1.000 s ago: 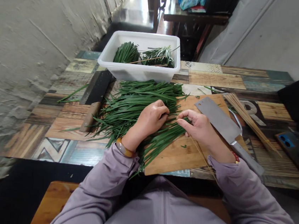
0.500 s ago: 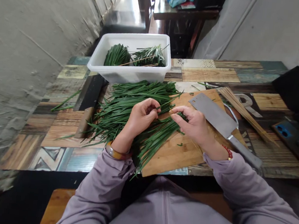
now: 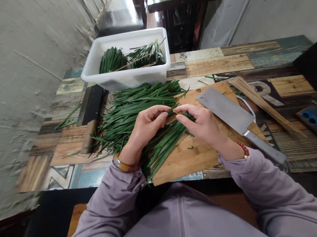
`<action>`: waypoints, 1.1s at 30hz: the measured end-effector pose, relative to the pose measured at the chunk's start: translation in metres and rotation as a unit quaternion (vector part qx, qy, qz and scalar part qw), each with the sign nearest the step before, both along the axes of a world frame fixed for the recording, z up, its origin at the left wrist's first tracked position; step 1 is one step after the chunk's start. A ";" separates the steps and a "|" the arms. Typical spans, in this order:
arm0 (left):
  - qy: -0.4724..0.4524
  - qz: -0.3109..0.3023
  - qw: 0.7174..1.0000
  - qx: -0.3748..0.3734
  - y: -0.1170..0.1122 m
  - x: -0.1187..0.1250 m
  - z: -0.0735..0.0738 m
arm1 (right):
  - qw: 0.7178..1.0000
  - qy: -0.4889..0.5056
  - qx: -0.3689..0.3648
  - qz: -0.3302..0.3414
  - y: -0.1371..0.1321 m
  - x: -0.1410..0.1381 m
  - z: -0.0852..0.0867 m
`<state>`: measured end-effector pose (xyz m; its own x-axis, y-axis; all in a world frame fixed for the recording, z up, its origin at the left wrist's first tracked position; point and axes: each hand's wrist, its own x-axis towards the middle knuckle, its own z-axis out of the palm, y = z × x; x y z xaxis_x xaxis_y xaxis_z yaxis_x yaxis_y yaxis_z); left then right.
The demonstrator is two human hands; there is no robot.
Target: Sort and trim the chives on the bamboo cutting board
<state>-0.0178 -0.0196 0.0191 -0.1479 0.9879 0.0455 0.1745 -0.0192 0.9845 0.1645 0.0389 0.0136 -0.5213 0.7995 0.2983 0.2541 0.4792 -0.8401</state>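
A heap of long green chive leaves [image 3: 131,112] lies across the table and onto a wooden cutting board [image 3: 197,152]. My left hand [image 3: 144,126] hovers over the heap with thumb and fingers pinched on a chive leaf. My right hand [image 3: 201,123] is just to its right, fingers pinched on the same bunch of leaves near the left hand's fingertips; a thin stick may be in it, I cannot tell. A steel cleaver [image 3: 232,117] rests on the board right of my right hand.
A white plastic tub [image 3: 123,77] holding skewered chive bundles stands behind the heap. A bundle of bamboo skewers [image 3: 262,103] lies at the right. A second dark cleaver [image 3: 91,115] lies left of the heap. A phone [image 3: 314,118] and black bag sit far right. A wall runs along the left.
Both hands have risen slightly off the heap and come closer together, fingertips nearly meeting on a chive leaf. The camera has tilted and shifted.
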 end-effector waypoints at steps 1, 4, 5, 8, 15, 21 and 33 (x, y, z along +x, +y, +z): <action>0.000 0.000 1.000 -0.001 0.000 0.000 0.000 | 1.000 -0.001 0.000 0.002 0.000 0.000 0.000; -0.005 -0.001 1.000 -0.003 0.000 0.000 -0.001 | 1.000 0.000 0.003 0.009 0.000 -0.001 0.000; -0.008 -0.002 1.000 -0.005 0.000 0.000 -0.001 | 1.000 0.002 0.004 0.013 0.000 -0.001 0.000; -0.016 -0.002 1.000 -0.008 -0.001 0.000 0.000 | 1.000 0.003 0.003 0.015 0.001 -0.001 0.000; -0.009 0.001 1.000 -0.010 -0.001 -0.001 0.001 | 1.000 0.005 -0.004 0.013 0.001 -0.002 0.002; -0.010 0.007 1.000 -0.008 -0.001 -0.001 0.001 | 1.000 0.005 -0.002 0.017 0.001 -0.001 0.001; 0.083 0.018 0.995 0.053 -0.002 -0.002 -0.003 | 1.000 0.004 -0.005 0.009 0.000 -0.001 0.002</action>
<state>-0.0199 -0.0213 0.0160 -0.1647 0.9705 0.1762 0.3372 -0.1125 0.9347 0.1630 0.0394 0.0160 -0.5334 0.7933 0.2936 0.2391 0.4744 -0.8472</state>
